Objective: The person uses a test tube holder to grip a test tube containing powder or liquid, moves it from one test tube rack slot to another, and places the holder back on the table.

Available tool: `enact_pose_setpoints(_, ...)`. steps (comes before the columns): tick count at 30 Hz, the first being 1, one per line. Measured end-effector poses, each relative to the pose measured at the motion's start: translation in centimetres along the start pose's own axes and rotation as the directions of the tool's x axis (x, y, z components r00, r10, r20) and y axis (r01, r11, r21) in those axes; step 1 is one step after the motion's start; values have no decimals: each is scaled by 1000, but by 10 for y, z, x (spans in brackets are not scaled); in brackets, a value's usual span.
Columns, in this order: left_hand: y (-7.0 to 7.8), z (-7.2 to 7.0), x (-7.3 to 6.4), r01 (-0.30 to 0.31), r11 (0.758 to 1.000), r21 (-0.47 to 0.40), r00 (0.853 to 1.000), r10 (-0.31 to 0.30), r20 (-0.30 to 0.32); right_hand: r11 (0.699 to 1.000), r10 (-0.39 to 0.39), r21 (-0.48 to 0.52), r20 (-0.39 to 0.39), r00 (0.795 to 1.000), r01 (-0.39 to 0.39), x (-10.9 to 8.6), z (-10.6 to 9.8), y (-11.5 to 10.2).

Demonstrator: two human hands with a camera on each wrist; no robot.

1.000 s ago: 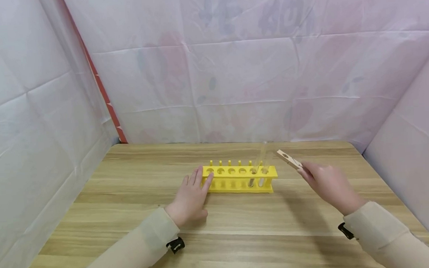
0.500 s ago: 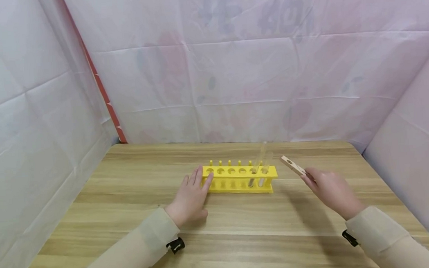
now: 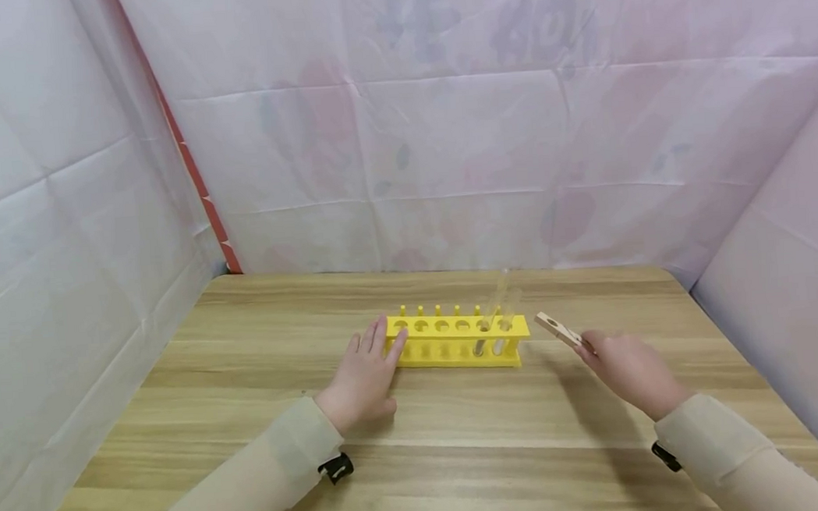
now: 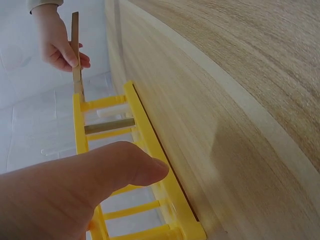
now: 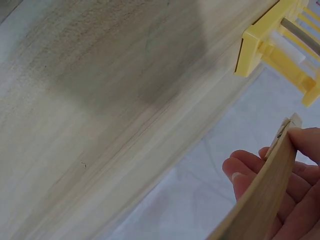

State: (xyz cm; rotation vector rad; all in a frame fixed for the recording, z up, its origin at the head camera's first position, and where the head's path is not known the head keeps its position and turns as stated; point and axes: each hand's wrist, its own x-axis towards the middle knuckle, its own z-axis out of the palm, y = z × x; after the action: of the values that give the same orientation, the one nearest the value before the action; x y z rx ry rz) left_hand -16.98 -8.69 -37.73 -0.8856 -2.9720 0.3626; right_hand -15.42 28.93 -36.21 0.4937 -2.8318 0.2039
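Observation:
A yellow test tube rack (image 3: 452,339) stands on the table, with two glass test tubes leaning in its rightmost holes. The left one (image 3: 479,348) has something dark at its bottom, the right one (image 3: 497,347) something whitish. My left hand (image 3: 356,380) rests on the rack's left end with fingers stretched over it; its thumb (image 4: 125,165) lies in front of the rack in the left wrist view. Just right of the rack, my right hand (image 3: 630,367) pinches a wooden test tube holder (image 3: 557,329) in the air. The holder's tip points at the rack, apart from the tubes.
The wood-grain table (image 3: 436,473) has pale sheets on its left, right and far sides. A row of yellow pegs (image 3: 437,310) stands up along the rack's back. Black straps (image 3: 336,469) are at both wrists.
The right hand with the test tube holder has moved slightly down and right over the last second. Left hand, rack and tubes have stayed in place.

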Motion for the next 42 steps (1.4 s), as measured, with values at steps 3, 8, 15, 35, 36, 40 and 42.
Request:
enact_pose_setpoints(3,0,0,1,-3,1000,-10,1000,2,-4,1000,10,-2,20,1000,-10,-2,2,0)
enact_pose_setpoints(8,0,1,3,0,1000,-20,1000,0,-2,1000,14,-12,55,998,-14,-4,7,0)
enact_pose_setpoints(15,0,-1,7,-2,1000,-12,1000,2,4,1000,12,8,65,998,-12,-3,12,0)
enact_pose_setpoints(35,2,1,1,1,1000,4,1000,-1,5,999,17,-42,125,992,-12,-8,26,-2)
enact_pose_setpoints(36,2,1,1,0,1000,4,1000,0,-1,999,21,-44,130,991,-15,-8,26,-2)
enact_pose_setpoints(40,1,1,1,4,1000,-6,1000,-4,0,998,38,-47,151,988,-31,-5,27,-2)
enact_pose_setpoints(42,1,1,2,11,1000,-2,1000,-11,5,998,39,-47,159,987,-32,-3,28,-2)
